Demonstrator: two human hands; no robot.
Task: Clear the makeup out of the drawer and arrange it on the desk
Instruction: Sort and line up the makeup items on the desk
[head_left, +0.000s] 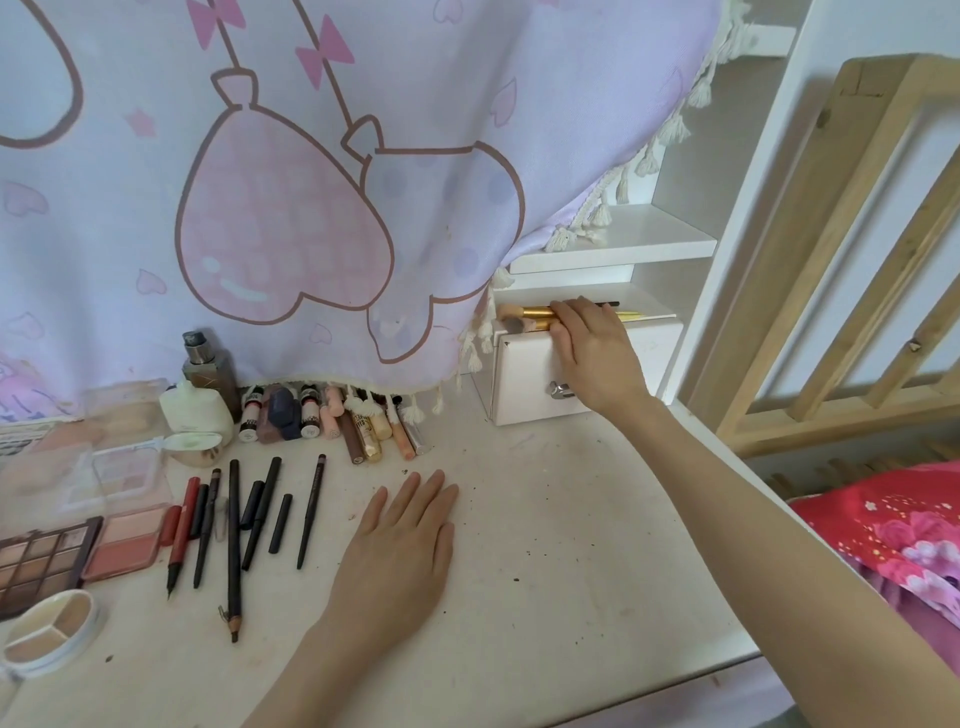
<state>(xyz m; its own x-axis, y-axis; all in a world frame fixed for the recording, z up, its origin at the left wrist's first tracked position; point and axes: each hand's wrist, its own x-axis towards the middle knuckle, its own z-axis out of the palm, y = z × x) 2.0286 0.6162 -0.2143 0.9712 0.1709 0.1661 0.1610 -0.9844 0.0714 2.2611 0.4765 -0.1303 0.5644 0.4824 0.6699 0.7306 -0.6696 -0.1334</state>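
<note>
A small white drawer (524, 379) stands open at the back right of the desk (545, 545), with gold-handled makeup brushes (535, 313) lying in its top. My right hand (597, 353) reaches over the drawer front and curls its fingers round the brush handles. Flat on the desk, palm down, rests my left hand (400, 545), holding nothing. To its left lie several black and red pencils and liners (234, 525). A row of small tubes (337, 421), two bottles (200, 395) and several palettes (78, 514) fill the left side.
A pastel cloth with balloon prints (311, 182) hangs over the back of the desk and its fringe touches the tubes. White shelves (623, 239) rise behind the drawer. A wooden rail (857, 260) and a red patterned fabric (893, 530) lie to the right.
</note>
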